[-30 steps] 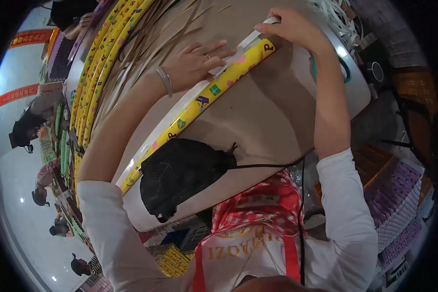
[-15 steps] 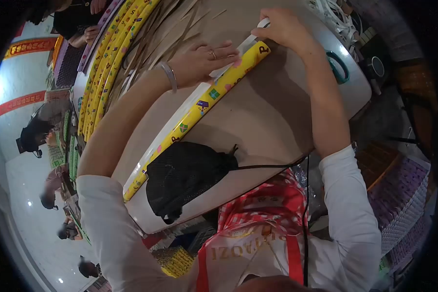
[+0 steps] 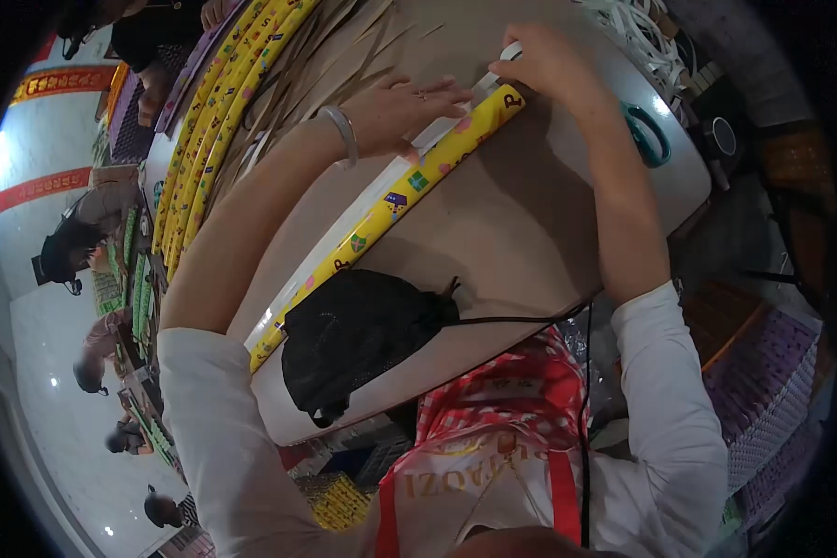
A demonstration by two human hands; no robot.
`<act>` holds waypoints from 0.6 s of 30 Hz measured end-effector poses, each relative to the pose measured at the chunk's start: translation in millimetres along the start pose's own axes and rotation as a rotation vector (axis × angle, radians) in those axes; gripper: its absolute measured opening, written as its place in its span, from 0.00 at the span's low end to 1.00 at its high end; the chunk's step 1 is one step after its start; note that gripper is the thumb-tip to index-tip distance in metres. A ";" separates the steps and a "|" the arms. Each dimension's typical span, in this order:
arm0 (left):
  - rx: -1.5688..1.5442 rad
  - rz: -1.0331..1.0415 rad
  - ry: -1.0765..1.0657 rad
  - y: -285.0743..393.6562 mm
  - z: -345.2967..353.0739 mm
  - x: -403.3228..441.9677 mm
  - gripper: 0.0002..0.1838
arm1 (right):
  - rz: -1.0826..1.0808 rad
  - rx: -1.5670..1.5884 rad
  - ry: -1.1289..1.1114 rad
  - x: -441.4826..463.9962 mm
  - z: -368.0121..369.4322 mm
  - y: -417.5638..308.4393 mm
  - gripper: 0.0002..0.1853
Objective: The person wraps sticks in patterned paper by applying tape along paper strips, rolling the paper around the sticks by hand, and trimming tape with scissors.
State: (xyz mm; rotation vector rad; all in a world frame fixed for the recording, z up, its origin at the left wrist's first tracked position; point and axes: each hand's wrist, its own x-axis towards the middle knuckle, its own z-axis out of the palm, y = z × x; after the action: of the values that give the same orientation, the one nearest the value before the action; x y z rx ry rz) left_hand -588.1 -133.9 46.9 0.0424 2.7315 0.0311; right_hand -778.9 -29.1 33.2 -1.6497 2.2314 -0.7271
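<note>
A long yellow printed strip (image 3: 395, 202) with a white band along its upper edge lies diagonally on the brown table surface (image 3: 493, 242). My left hand (image 3: 395, 116), a bangle at its wrist, rests on the white band near the strip's upper part, its fingers stretched out. At the strip's top end my right hand (image 3: 539, 63) pinches the end of a white strip (image 3: 504, 61), thumb and fingers closed round it. Below the yellow strip sits a black mesh bag (image 3: 358, 335), its cord running to the right.
Yellow printed strips (image 3: 228, 121) and thin brown strips (image 3: 321, 70) lie at the left. Green-handled scissors (image 3: 646, 135) and white strips (image 3: 637, 37) are at the right. Several other people are at the left, one with a hand (image 3: 153, 93) near the purple strips.
The camera view has shifted slightly. My right hand stays closed on the white strip's end, and my left hand stays on the band with its fingers a little more spread.
</note>
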 end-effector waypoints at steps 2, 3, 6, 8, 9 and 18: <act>0.044 -0.012 0.002 0.9 -0.4 1.0 0.42 | -0.063 -0.073 0.081 5.1 16.2 12.7 0.17; 0.043 -0.020 0.009 1.4 1.3 1.4 0.42 | -0.121 -0.144 0.161 7.4 22.9 17.9 0.17; 0.108 -0.051 0.037 5.8 1.5 2.4 0.43 | -0.078 -0.053 0.075 12.2 28.5 25.1 0.18; 0.079 -0.077 0.010 9.7 -0.8 2.4 0.43 | -0.029 0.004 -0.010 11.5 21.8 23.4 0.21; 0.079 -0.089 0.034 12.0 -3.7 3.0 0.43 | 0.037 0.072 -0.096 9.2 15.2 20.4 0.24; -0.018 -0.135 0.077 4.5 10.7 10.4 0.42 | 0.195 -0.052 0.078 -56.4 -40.3 34.2 0.18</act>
State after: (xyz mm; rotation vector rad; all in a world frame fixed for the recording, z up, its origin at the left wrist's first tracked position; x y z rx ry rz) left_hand -593.3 -128.8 33.2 -0.1516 2.8039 0.0193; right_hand -808.8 41.3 44.1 -1.4222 2.4423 -0.6996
